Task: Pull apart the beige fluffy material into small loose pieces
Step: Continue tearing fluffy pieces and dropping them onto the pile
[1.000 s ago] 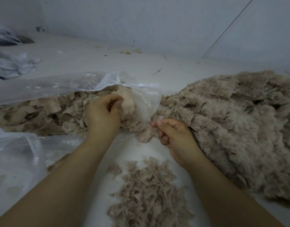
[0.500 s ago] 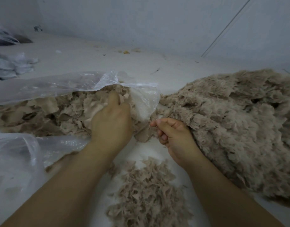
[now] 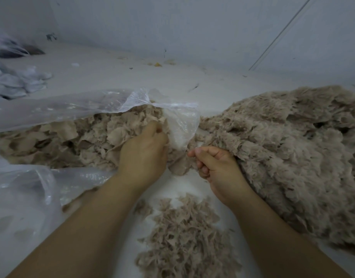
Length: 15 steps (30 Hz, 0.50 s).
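L hand (image 3: 144,151) at bag mouth (image 3: 172,109), R hand (image 3: 218,167) gripping fluffy material (image 3: 283,147) edge

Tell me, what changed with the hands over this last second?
The left hand pushed forward into the plastic bag, its fingers digging among the flat beige scraps. The right hand stayed put, pinching the same clump. Both piles look unchanged.

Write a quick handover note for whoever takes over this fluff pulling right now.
Left hand: reaching into the clear bag, fingers curled into the torn fluff there.
Right hand: pinching a tuft at the edge of the big fluffy heap.
Done: a small pile of loose pieces lies on the table between the forearms; more fills the bag.
Left: the big heap on the right looks largely untorn.
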### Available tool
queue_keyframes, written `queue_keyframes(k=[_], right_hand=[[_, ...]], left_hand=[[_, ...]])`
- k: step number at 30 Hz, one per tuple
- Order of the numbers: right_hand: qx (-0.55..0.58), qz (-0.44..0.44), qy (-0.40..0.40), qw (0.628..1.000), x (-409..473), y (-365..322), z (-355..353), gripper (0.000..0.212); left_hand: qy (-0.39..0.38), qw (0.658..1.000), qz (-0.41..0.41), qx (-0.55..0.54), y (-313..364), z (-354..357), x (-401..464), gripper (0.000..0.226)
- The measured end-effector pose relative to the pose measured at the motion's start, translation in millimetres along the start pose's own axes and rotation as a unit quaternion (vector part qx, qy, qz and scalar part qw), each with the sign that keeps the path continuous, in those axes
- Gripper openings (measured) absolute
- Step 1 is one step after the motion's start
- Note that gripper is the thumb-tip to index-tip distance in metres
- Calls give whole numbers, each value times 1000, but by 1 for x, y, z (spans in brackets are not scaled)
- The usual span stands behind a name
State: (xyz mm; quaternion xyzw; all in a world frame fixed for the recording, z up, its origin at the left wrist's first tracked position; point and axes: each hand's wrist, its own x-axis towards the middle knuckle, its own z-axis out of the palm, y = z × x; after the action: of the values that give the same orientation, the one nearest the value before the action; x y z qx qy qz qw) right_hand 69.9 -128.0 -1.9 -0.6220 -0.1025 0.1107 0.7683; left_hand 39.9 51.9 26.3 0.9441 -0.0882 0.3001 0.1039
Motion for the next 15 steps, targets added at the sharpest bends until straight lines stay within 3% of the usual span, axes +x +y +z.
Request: queue_keyframes(k=[3,6,10,12,15], right_hand=[[8,2,0,1000,0,-1,0,33],[14,6,1,1000,0,-2,-1,37],[10,8,1,1000,0,-2,-1,37],[13,8,-2,1000,0,-1,-2,36],[14,4,-8,1000,0,0,-2,35]], left_hand=[[-62,996,60,-27,1,8,0,7],[-118,990,25,77,-6,17,-2,18],[-94,991,-24,96,-7,16,-4,15],[-71,995,-10,63,-2,15,-5,8],[-58,997,50,-32,11,11,-6,18]])
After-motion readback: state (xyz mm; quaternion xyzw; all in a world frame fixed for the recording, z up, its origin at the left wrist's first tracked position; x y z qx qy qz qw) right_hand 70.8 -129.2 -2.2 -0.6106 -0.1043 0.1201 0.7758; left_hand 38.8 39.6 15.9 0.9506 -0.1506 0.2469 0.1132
